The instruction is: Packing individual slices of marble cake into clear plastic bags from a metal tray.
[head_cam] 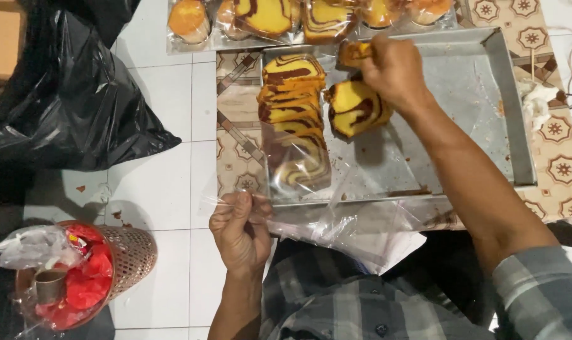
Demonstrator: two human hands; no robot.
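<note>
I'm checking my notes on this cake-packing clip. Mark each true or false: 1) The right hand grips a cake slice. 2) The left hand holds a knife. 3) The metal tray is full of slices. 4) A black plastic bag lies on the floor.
1) True: the right hand pinches a marbled cake slice.
2) False: the left hand holds a clear plastic bag.
3) False: the metal tray is mostly bare, with slices only at one end.
4) True: the black plastic bag lies on the white tiles.
</note>
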